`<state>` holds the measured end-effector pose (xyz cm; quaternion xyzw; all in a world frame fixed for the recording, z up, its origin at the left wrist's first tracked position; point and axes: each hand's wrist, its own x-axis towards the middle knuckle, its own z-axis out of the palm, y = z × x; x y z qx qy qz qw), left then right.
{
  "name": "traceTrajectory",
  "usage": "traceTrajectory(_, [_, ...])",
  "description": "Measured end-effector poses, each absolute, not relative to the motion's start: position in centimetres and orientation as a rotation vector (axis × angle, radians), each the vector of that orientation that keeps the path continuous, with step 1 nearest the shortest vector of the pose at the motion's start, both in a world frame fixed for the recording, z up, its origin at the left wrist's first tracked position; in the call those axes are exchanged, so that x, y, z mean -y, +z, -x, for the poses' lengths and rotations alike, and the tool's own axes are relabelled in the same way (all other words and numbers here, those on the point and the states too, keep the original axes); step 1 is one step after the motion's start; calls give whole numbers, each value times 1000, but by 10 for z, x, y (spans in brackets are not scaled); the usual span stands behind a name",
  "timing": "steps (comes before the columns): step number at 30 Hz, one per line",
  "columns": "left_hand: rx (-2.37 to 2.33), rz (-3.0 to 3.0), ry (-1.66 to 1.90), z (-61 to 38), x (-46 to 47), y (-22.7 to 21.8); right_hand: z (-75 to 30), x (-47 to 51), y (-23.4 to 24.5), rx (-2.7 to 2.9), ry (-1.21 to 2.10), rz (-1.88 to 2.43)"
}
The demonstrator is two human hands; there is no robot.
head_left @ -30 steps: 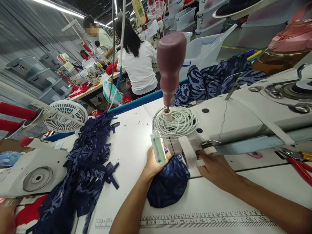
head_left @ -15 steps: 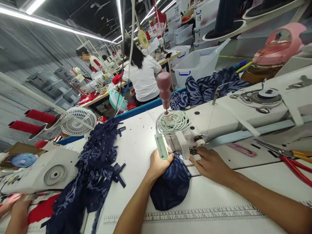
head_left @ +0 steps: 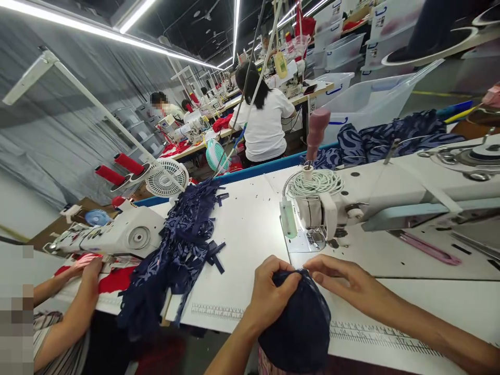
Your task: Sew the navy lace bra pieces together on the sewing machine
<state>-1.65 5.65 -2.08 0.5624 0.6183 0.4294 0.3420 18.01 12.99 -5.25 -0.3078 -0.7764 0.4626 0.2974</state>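
Observation:
A rounded, cup-like piece of navy fabric hangs over the front edge of the white sewing table. My left hand grips its upper edge, with the thumb on top. At the same edge, the fingertips of my right hand hold the fabric close to my left thumb. Beyond both hands stands the sewing machine, its presser foot apart from the fabric. A coil of pale green cord lies on the machine head beneath a pink-handled tool.
A heap of navy patterned fabric strips lies to the left. Past it, a co-worker's hands handle red cloth at another machine. Pink tweezers lie at right. Navy bundles sit behind the machine. A printed ruler runs along the front edge.
Both hands have drawn the navy fabric piece from under the presser foot toward me, to the table's front edge. The view has turned left, showing more of the co-worker.

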Motion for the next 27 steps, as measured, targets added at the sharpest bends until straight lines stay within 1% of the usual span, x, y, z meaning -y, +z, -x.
traceTrajectory(1, [-1596,-1454,1113,14,-56,-21,-177,-126,-48,2033,1280,846])
traceTrajectory(3, [-1560,-1427,1066,12,-55,-19,-175,-120,-38,2011,1229,904])
traceTrajectory(6, [-1548,-1388,1010,13,-52,-9,-177,-108,-25,1966,905,913])
traceTrajectory(8, [-1608,-1334,1080,12,-47,0,-178,-95,-20,1905,760,898])
traceTrajectory(9, [-1629,-1296,1127,10,-43,3,-177,-87,-19,1897,772,897])
traceTrajectory(12, [-1519,-1205,1157,-3,-28,6,-171,-67,-21,1957,954,964])
traceTrajectory(17, [-1511,-790,1183,-24,-4,-11,-163,-63,-34,1960,954,1143])
traceTrajectory(22, [-1309,-538,1241,-31,-10,-19,-169,-69,-41,1943,1128,1187])
traceTrajectory(27, [-1173,-353,1373,-42,-16,-25,-171,-65,-44,1978,1031,1206])
